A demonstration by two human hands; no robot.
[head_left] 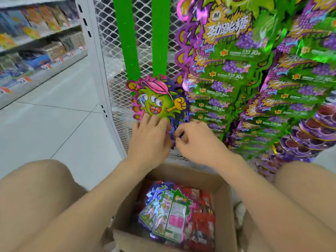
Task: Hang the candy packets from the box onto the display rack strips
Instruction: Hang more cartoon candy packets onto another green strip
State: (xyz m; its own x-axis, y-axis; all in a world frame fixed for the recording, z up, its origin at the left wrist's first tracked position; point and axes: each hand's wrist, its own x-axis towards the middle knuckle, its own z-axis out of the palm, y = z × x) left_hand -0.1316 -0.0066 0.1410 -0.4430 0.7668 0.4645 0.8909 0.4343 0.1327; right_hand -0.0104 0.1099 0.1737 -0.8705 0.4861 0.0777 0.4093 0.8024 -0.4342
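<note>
A green and purple candy packet [156,100] with a cartoon figure hangs at the bottom of two green display strips [161,37] on the mesh rack. My left hand [150,137] lies with straight fingers against the packet's lower edge. My right hand [196,140] pinches the packet's purple lower edge beside the left hand. Below my arms, an open cardboard box [225,206] holds several more candy packets [167,213], purple, green and red.
Full strips of purple and green candy packets [236,70] hang to the right. A white mesh rack panel [109,57] stands behind the strips. Store shelves [36,51] with goods run along the left. My bare knees flank the box.
</note>
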